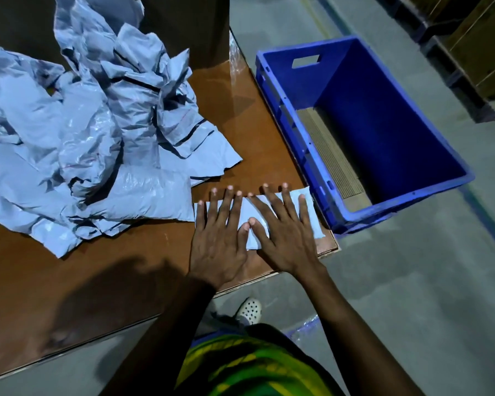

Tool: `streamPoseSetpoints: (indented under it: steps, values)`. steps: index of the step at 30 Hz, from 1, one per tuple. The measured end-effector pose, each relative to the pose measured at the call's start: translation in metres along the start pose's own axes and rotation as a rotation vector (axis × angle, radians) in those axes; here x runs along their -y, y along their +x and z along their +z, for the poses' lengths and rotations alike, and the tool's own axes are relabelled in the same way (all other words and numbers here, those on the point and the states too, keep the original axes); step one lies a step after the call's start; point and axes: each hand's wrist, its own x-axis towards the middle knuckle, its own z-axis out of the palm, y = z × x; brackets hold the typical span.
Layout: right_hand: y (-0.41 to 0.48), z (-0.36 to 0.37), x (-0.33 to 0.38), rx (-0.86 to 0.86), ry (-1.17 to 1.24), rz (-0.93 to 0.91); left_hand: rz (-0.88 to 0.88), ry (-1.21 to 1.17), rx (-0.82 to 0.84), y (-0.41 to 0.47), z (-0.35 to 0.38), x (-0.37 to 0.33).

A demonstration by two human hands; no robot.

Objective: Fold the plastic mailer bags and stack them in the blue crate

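A folded grey mailer bag (312, 215) lies flat near the right corner of the brown table (112, 281). My left hand (220, 241) and my right hand (283, 235) both press on it with fingers spread straight, thumbs touching in the middle. A big pile of crumpled grey mailer bags (92, 132) covers the table's left and back. The blue crate (369, 132) stands on the floor just right of the table, with a strip of corrugated cardboard (332, 155) on its bottom.
A tall brown cardboard box (189, 27) stands at the back of the table behind the pile. Grey floor (412, 281) surrounds the crate. Stacked cartons on pallets (475, 52) sit at the far right. My foot in a white clog (250, 310) shows below the table edge.
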Motion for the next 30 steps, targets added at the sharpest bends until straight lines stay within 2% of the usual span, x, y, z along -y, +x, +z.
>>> streamPoseSetpoints:
  steps: [6, 10, 14, 20, 24, 27, 30]
  values:
    - [0.003, -0.004, -0.010, 0.055, 0.011, -0.026, -0.008, -0.013, -0.045, 0.001, 0.003, 0.000]
    - [0.017, -0.015, -0.019, -0.027, -0.089, -0.131, -0.015, -0.006, -0.062, 0.003, 0.003, 0.001]
    - [0.021, -0.013, -0.035, 0.085, -0.010, -0.217, 0.004, 0.000, -0.078, 0.002, 0.007, 0.004]
    - [0.024, -0.012, -0.039, 0.132, 0.035, -0.177, 0.003, -0.052, -0.118, 0.003, 0.011, 0.009]
    - [0.023, -0.018, -0.036, 0.136, 0.093, -0.165, 0.036, -0.084, -0.062, 0.001, 0.003, 0.011]
    - [0.018, -0.029, -0.035, 0.052, 0.265, -0.167, 0.022, -0.165, -0.061, 0.000, 0.000, 0.012]
    - [-0.005, -0.040, -0.033, -0.107, 0.310, -0.182, 0.096, -0.310, -0.232, -0.010, -0.004, 0.013]
